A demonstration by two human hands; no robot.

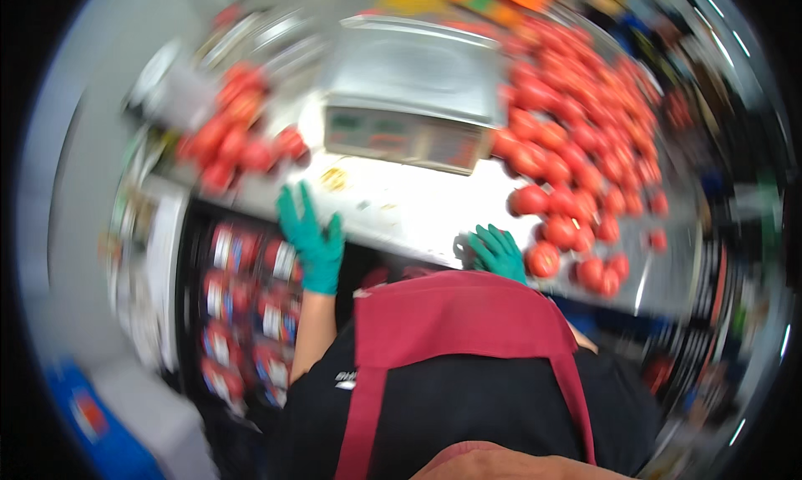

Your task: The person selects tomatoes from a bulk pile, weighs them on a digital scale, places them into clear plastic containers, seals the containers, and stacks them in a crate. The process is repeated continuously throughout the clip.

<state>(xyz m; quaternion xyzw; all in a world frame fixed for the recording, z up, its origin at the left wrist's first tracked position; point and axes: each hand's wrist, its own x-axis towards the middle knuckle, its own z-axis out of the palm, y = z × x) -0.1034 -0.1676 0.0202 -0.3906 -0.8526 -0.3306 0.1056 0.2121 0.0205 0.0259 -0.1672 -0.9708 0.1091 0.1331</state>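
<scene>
My left hand (311,242), in a green glove, is held over the table's front edge with its fingers apart and nothing in it. Beyond its fingertips lies a smaller group of red tomatoes (232,145). My right hand (498,251), gloved the same way, is back side up at the front edge, close to a tomato (542,259). A dark blurred patch shows beside its fingers; what lies under the palm is hidden. Between and beyond the hands stands a weighing scale (413,73) with a bare metal plate. A large heap of tomatoes (576,135) spreads to its right.
Below my left hand, a black crate (188,292) holds several packs of tomatoes (229,304) with labels. A white roll (172,85) stands at the far left. Yellowish scraps (333,179) lie on the white tabletop (426,204). An orange object (489,0) is behind the scale.
</scene>
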